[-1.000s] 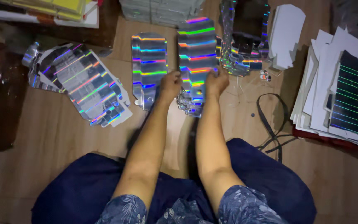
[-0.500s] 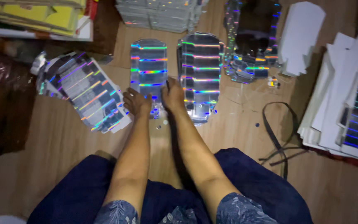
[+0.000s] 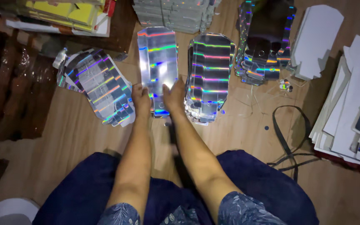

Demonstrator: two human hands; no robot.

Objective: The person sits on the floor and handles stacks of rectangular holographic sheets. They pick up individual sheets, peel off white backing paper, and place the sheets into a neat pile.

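Just 2 hands (image 3: 158, 98), 4 holographic stacks (image 3: 210, 77).

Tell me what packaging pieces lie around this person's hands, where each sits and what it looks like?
Flat shiny carton sheet: under both hands, silver with rainbow bands.
Holographic stack: just right of it, rainbow-striped.
Fanned holographic pile: to the left, tilted.
Dark holographic pile: upper right.
White card blanks: far right of that, plain white.
Yellow flat cartons: top left.

You have bare wooden floor (image 3: 76, 137) left of your arms. Ahead, the holographic card stack (image 3: 210, 75) and fanned pile (image 3: 101, 85) crowd both sides; a black strap (image 3: 284, 137), possibly looped, lies right.
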